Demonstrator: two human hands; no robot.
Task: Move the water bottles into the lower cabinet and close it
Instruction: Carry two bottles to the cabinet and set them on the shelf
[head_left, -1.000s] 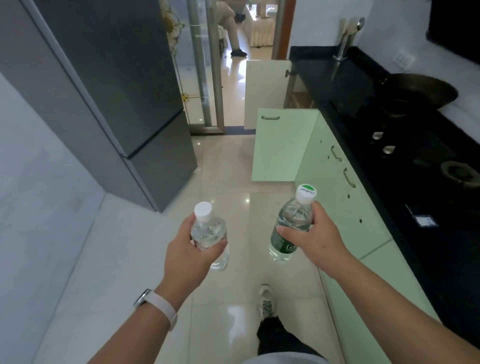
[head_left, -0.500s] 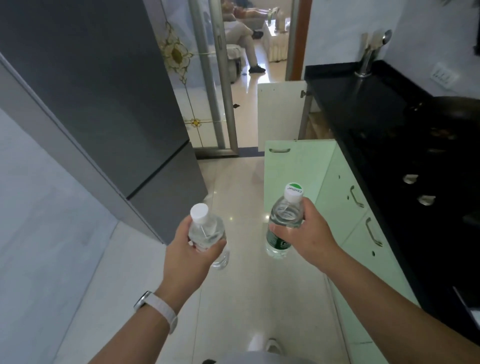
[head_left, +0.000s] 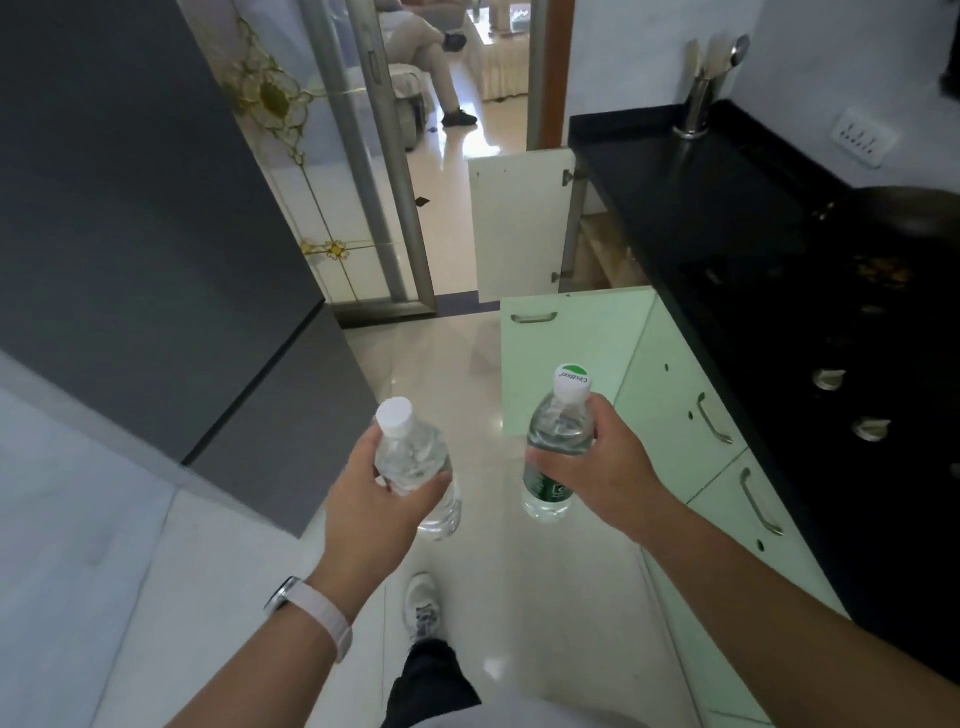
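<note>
My left hand (head_left: 371, 506) grips a clear, label-free water bottle (head_left: 415, 457) with a white cap, held upright over the floor. In my right hand (head_left: 605, 470) is a second water bottle (head_left: 558, 441) with a green label and a green-and-white cap. Ahead on the right, a pale green lower cabinet door (head_left: 563, 358) stands swung open into the aisle. Beyond it a white cabinet door (head_left: 517, 223) is open too, with shelves visible behind it. The inside of the green cabinet is hidden by its door.
A dark grey fridge (head_left: 156, 218) lines the left side. A black countertop (head_left: 769, 249) with a stove and wok runs along the right above green cabinets with handles. A glass sliding door (head_left: 358, 156) leads to another room where a person sits. My foot (head_left: 423, 608) is on the tiled floor.
I have walked forward along the aisle; the open cabinet doors and fridge are nearer, and my foot has swung forward. Both hands keep the bottles in the same hold.
</note>
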